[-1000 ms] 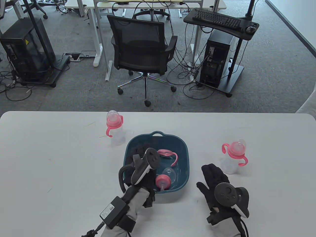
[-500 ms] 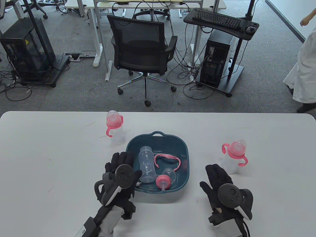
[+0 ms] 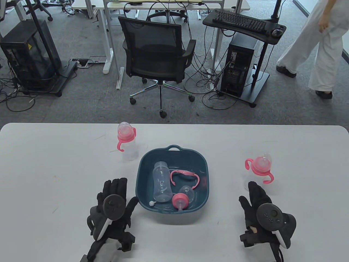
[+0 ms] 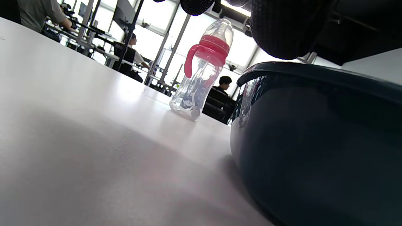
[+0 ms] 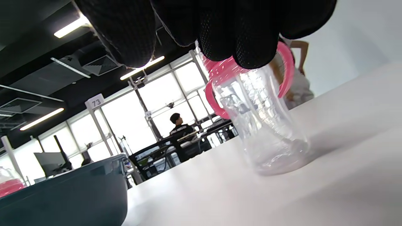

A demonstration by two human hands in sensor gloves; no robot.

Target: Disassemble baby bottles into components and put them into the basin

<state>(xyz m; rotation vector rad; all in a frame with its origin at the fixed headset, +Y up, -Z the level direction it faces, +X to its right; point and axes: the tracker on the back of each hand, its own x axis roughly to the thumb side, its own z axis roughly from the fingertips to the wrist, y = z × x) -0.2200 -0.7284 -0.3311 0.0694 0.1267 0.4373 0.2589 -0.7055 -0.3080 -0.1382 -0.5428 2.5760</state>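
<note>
Currently, nothing is held by either hand. The left hand [image 3: 114, 203] is laid flat on the white table [image 3: 54, 169] just left of the teal basin [image 3: 203, 177], its fingers straightened and spread, apart from the basin's wall. The right hand [image 3: 259, 207] is stretched out on the table to the basin's right, fingers straight and pointed toward the right baby bottle [image 3: 257, 174], which stands upright with its pink collar, handles and nipple fitted; the fingertips are seen just short of its base, and whether contact is made cannot be told. Inside the basin a clear bottle body [image 3: 161, 181] is lain on its side, with a pink handle ring [image 3: 185, 176] beside it, a clear cap [image 3: 187, 192] and a pink collar with nipple [image 3: 180, 201] near the front wall, and a small white part [image 3: 152, 203] at the bottle body's base. A second assembled baby bottle [image 3: 126, 142] is stood upright beyond the basin's far left corner. Beyond the table an office chair [image 3: 155, 54] is seen, and a person in white [image 3: 319, 46] at the far right.
</note>
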